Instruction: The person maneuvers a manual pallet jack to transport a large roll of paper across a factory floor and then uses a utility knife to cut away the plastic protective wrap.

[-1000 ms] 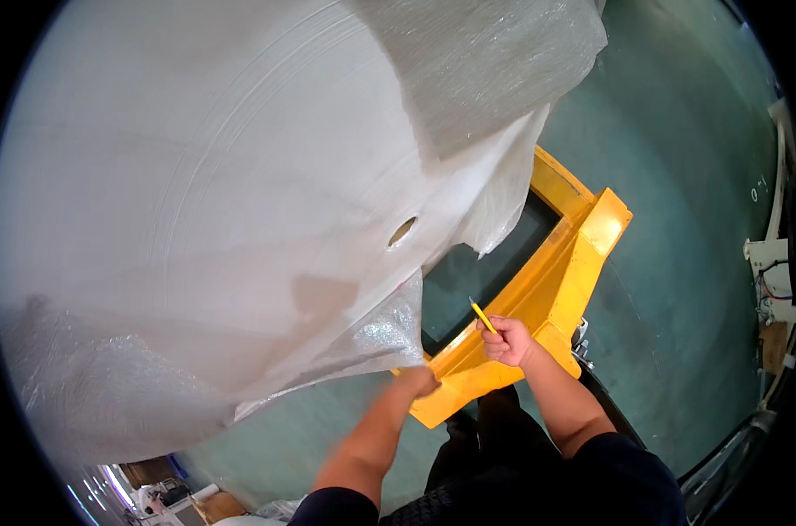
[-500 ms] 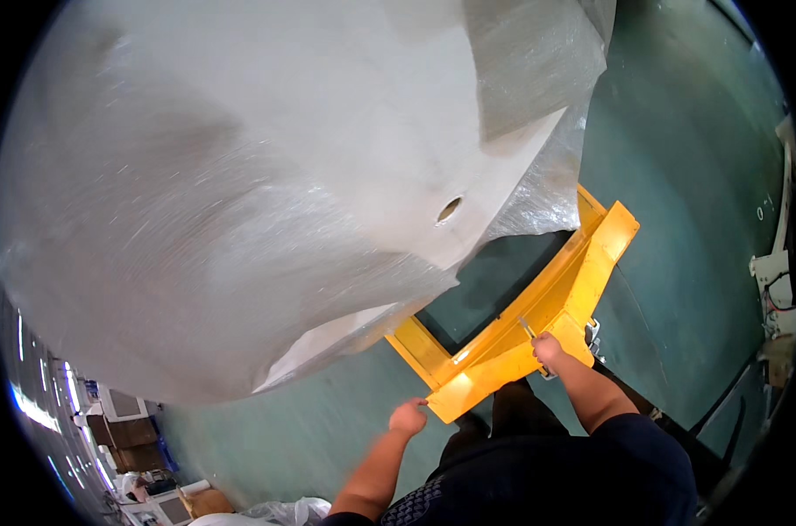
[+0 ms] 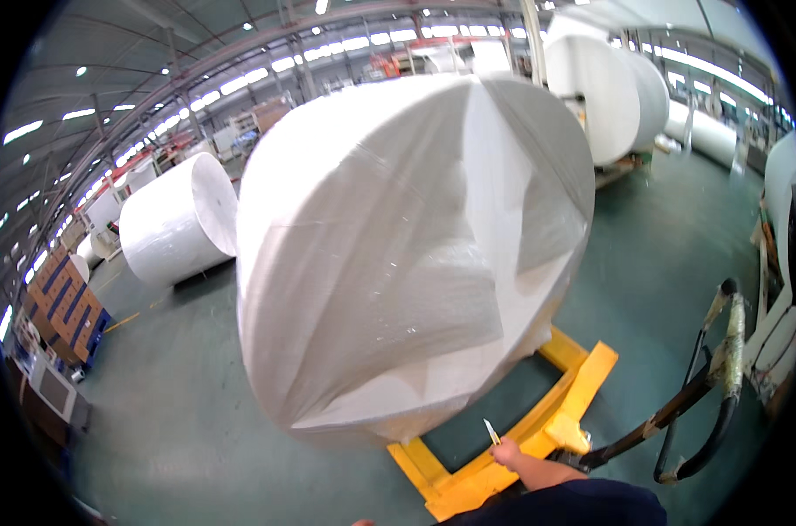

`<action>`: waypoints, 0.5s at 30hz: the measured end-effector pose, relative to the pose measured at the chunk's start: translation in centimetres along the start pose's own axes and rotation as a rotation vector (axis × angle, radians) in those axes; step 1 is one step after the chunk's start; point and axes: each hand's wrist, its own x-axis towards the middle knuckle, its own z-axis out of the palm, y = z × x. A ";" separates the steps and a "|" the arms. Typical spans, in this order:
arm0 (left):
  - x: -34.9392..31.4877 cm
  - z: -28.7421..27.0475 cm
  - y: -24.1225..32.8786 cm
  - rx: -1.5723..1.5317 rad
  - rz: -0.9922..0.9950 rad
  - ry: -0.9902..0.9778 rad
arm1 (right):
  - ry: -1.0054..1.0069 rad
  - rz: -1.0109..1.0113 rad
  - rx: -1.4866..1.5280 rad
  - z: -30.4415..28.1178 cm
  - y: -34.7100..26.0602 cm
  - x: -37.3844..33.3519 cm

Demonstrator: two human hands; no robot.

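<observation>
A huge white roll (image 3: 372, 263), its end wrapped in clear plastic film with loose folds, stands over a yellow steel frame (image 3: 582, 377). My right hand (image 3: 506, 451) is closed round a utility knife (image 3: 492, 431), its pale blade pointing up toward the roll, apart from the film. Below that hand runs the near bar of the yellow frame. Of my left hand (image 3: 363, 523) only a sliver shows at the lower edge, left of the frame; its fingers are hidden.
A black tubular handle (image 3: 735, 351) on a long bar rises at right. Other white rolls stand on the left (image 3: 183, 219) and at the far right (image 3: 604, 96). Stacked brown cartons (image 3: 65, 302) on a blue pallet are at far left. The floor (image 3: 179, 394) is green.
My view has tilted up from the floor to the whole roll and the hall. The knife stays in my right hand. My left hand has dropped almost out of view.
</observation>
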 end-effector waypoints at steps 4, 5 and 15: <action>-5.3 -2.7 -6.9 -0.125 -0.274 0.080 | 0.190 -0.124 0.207 -1.4 -7.6 -4.6; -5.4 -2.1 -8.5 -0.144 -0.277 0.092 | 0.280 -0.180 0.304 -2.2 -10.0 -5.1; 3.6 -0.5 -3.7 -0.267 -0.177 0.351 | 0.649 -0.869 0.188 -14.5 -30.1 1.4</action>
